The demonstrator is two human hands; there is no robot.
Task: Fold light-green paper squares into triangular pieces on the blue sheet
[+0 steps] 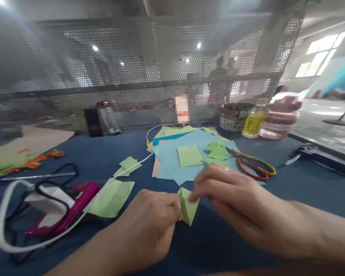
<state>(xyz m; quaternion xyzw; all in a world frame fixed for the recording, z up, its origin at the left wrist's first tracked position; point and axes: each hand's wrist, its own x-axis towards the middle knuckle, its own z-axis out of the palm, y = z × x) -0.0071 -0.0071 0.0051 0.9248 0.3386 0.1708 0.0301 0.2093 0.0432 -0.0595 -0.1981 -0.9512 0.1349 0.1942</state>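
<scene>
A small folded piece of light green paper (189, 210) is between my two hands, with a crease running down it and one flap raised. Its left edge is pinched by my left hand (155, 218), whose fingers are curled closed. My right hand (235, 203) reaches over from the other side, index fingertip touching the paper's upper right face and the other fingers bent; whether it grips the paper is unclear. Beyond the hands, a green paper square (189, 156) and green cut paper shapes (217, 151) lie on light blue sheets (169, 163).
Scissors (254, 165) with red and yellow handles lie right of the sheets. At left are green paper (110, 197), a white cable (40, 247) and a magenta phone-like object (86, 193). Bottles (251, 120) and a round container (232, 119) stand behind, before a perforated metal screen (132, 73).
</scene>
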